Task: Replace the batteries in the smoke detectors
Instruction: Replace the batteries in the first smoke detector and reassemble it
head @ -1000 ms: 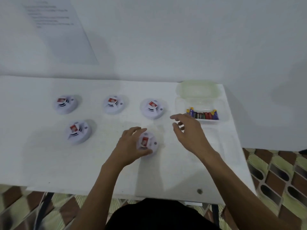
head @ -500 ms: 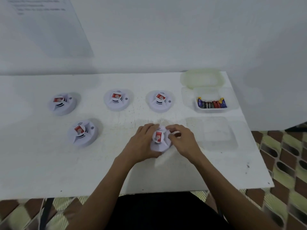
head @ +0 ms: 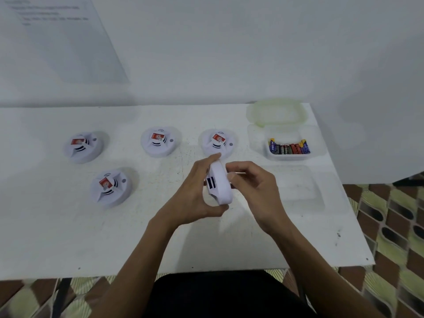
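A white round smoke detector (head: pixel 219 183) is tipped up on its edge above the white table (head: pixel 68 237), its rim toward me and its face turned left. My left hand (head: pixel 195 191) grips it from the left, fingers over the top and thumb under it. My right hand (head: pixel 254 187) holds its right side with curled fingers. Several more detectors lie face up with red labels: far left (head: pixel 82 146), centre back (head: pixel 159 142), right back (head: pixel 218 142) and front left (head: pixel 110 187). A clear tub of batteries (head: pixel 290 148) stands at the back right.
The tub's clear lid (head: pixel 276 112) lies open behind it by the wall. A second clear flat lid or tray (head: pixel 302 187) lies right of my hands. A printed sheet (head: pixel 59 37) hangs on the wall at left. The table's right edge drops to a patterned floor (head: pixel 394 226).
Both hands have closed on the front detector, lifted it off the table and turned it up onto its edge. My right hand came back from near the battery tub.
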Demonstrator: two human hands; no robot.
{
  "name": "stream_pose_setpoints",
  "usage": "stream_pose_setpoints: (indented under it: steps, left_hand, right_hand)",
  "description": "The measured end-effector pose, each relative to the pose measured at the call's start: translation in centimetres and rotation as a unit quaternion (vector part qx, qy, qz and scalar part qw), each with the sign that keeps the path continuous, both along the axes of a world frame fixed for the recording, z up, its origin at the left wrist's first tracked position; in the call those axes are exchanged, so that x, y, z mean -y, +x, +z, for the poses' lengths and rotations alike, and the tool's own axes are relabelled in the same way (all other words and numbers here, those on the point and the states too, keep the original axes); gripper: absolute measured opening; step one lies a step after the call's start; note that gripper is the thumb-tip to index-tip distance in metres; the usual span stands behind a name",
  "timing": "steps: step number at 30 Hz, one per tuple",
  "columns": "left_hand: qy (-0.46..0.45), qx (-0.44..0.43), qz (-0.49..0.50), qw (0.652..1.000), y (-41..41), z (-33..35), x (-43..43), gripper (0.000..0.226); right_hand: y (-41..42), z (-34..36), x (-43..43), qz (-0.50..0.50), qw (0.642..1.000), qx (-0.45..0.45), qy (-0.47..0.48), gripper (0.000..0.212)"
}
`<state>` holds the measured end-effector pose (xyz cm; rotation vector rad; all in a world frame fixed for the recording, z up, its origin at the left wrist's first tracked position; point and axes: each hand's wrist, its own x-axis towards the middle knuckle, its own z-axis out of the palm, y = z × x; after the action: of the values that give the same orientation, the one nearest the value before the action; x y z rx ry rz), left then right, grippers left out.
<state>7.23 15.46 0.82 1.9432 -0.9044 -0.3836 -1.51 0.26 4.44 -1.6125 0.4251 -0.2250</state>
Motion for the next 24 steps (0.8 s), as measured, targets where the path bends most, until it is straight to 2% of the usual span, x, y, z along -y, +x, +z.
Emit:
stream_pose_setpoints:
  steps: [2,5,9,13,19,24]
  left_hand:
    - [-0.028,-0.032,0.01,0.999,-0.2,0.8,-0.1,0.101]
    - [-0.073,-0.068,0.009,0.995,-0.4,1.9,-0.2,0.101]
    - [-0.095,-0.066,0.012,0.993,-0.4,2.4,-0.1,0.099]
    - [-0.091,-0.051,0.024,0.994,-0.3,3.0,0.2,0.099]
    - [-0.058,-0.03,0.025,0.998,0.4,2.9,0.9,0.121]
    - [-0.059,-0.036,0.026,0.997,0.8,2.9,1.3,0.128]
  right_hand:
    - [-0.1,0.2,0.2,0.01,1.0,-0.002,-0.019,0.017]
    - [-0.3,0.1,0.3,0.035,0.993,-0.035,-0.105,0.019]
    - [-0.4,0.8,0.2,0.035,0.995,-0.037,-0.081,0.032]
    - [-0.5,1.1,0.4,0.011,0.992,-0.025,-0.12,0.042]
    - [-0.2,1.2,0.7,0.027,0.982,-0.028,-0.186,0.055]
    - [0.3,1.5,0.4,0.021,0.978,-0.037,-0.203,0.059]
